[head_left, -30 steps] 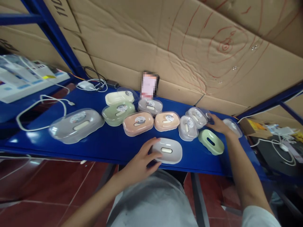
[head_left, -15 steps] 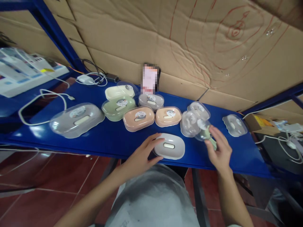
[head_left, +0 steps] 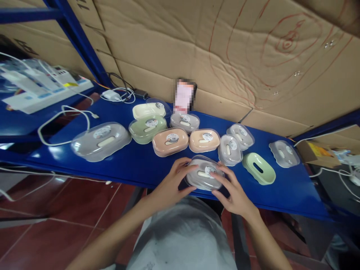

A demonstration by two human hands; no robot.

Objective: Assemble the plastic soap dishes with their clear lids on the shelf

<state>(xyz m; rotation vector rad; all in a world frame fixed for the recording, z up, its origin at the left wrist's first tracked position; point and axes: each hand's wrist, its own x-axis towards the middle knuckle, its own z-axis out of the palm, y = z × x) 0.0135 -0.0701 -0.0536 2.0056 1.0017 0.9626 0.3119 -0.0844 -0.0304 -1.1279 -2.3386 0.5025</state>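
A light grey soap dish (head_left: 194, 179) sits at the front edge of the blue table, with my left hand (head_left: 173, 180) closed around its left end. My right hand (head_left: 234, 189) grips a clear lid (head_left: 210, 169) with a round sticker, which lies over the dish. Whether the lid is fully seated I cannot tell. To the right rests an uncovered green soap dish (head_left: 261, 174) with an oval slot. Just behind my hands are a peach soap dish (head_left: 204, 144) and a small grey soap dish (head_left: 229, 153), both under clear lids.
More lidded dishes stand behind: a pinkish one (head_left: 168, 144), a green one (head_left: 147, 131) and a large grey one (head_left: 98, 144). A clear lid (head_left: 284, 153) lies far right. A phone (head_left: 184, 95) leans on the cardboard wall (head_left: 157, 45). White cables (head_left: 66, 110) lie left.
My right hand has moved left from the green dish with the clear lid, bringing it over the grey dish. The green dish now stands uncovered. My left hand stays on the grey dish.
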